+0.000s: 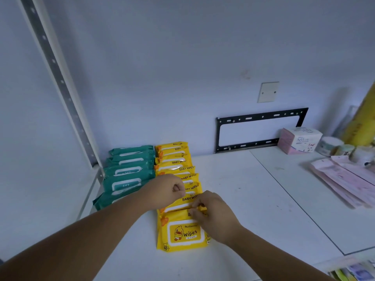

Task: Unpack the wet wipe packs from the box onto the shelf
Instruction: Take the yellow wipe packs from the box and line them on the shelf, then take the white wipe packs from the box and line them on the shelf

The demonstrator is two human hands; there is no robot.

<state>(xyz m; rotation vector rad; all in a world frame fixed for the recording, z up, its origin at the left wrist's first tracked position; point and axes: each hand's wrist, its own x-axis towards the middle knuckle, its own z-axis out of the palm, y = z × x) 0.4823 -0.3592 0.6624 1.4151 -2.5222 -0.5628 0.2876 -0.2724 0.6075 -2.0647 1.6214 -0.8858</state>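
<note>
Right hand grip: right hand (211, 212) has fingertips and thumb pinched on an edge seam near the front of the yellow row; which of the two nearest packs it belongs to cannot be told.
Left hand grip: left hand (167, 191) is curled into a fist over the middle of the yellow row; whether it clamps anything cannot be told.
Task item: yellow wipe packs (182, 235) lie in one overlapping row on the shelf (243, 189), running from the back wall toward the front edge. The nearest pack lies flat, duck label up.
Neighbour row: green wipe packs (127, 175) are shingled the same way, touching the yellow row on its left.
In the way: both hands cover the middle yellow packs, and the left forearm crosses the near end of the green row.
Left edge: slotted metal upright (56, 78) runs up beside the green row.
Back wall: blank wall plate (268, 92) above a black mounting bracket (257, 130).
Right side: N95 mask box (300, 140) well apart from the wipes, small round tubs (330, 146) just beside it, and flat pink packets (345, 183) fanned out in front.
Far right: tall yellow object (363, 120), only partly in view.
</note>
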